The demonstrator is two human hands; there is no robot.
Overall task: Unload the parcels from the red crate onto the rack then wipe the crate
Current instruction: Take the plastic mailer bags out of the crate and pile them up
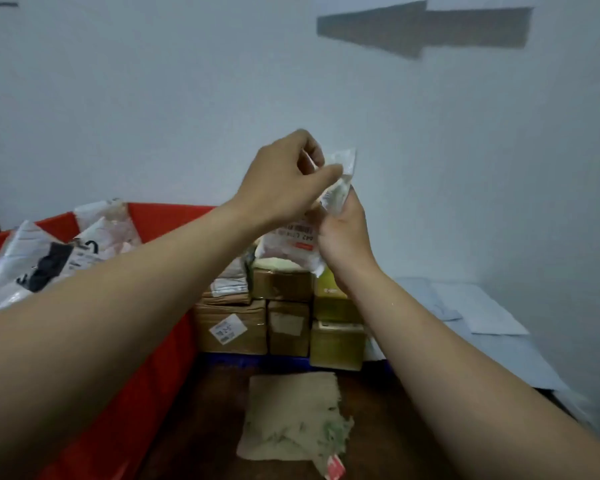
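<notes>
left hand (284, 178) pinches white parcel (290, 249) top; right hand (345, 233) grips its middle | red crate (160, 218) at left holds bags (32, 265)

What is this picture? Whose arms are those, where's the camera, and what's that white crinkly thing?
There is no machine here, just a person. The camera sits on their head and looks down, so you see their own two arms reaching out. The left hand and the right hand both hold a soft white parcel with a printed label, up in front of the wall. On the left is a red crate with more white bagged parcels inside. Straight ahead, brown cardboard boxes are stacked. Nearer, a beige cloth lies on a dark brown surface.
</notes>
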